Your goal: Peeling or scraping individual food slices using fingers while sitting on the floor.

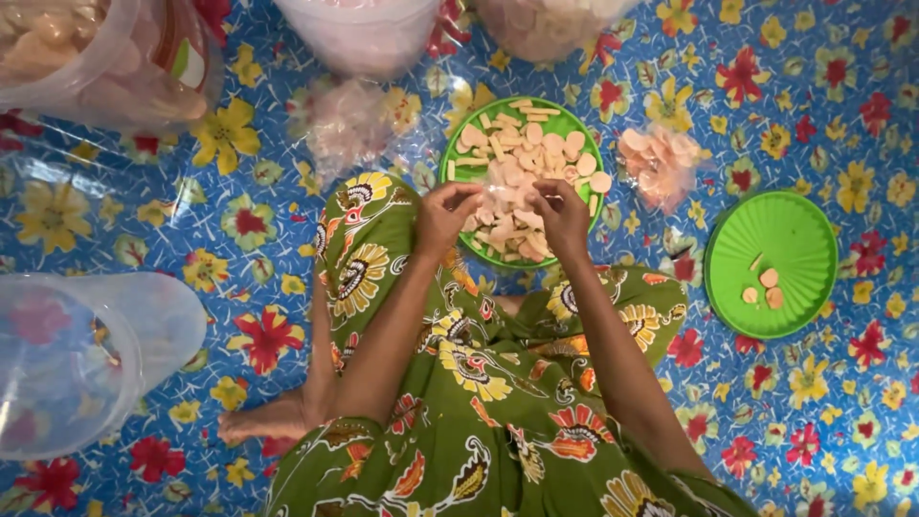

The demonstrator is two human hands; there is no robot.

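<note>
- Mat (842, 460): glossy blue sheet with red and yellow flowers, covers the whole floor
- Skirt (479, 402): green cloth, bold floral print, over the person's folded legs; bare foot (263, 421) pokes out at lower left
- Tub (67, 354): clear plastic, lying on its side at the left edge, well apart from the hands
- Big bags: one clear bag of pale crackers at top left (86, 57) with a red and green label patch on its side; two more along the top edge (364, 33) and (546, 24), soft and crinkled
- Tray (574, 124): round green plastic, just beyond the knees, heaped with pale pink and beige crackers (526, 148), round discs plus short sticks; both hands block its near edge
- Second tray (775, 244): same green plastic, to the right, only a few cracker pieces on it
- Small filled bags: one left of the tray (349, 124), one between the two trays (661, 163), clear film, lumpy
- Small bag (503, 201): clear film, part filled with crackers, held between both hands over the tray's near edge
- Left hand (442, 215): fingers pinched on the small bag's left side
- Right hand (565, 215): fingers pinched on its right side, hands nearly touching
</note>
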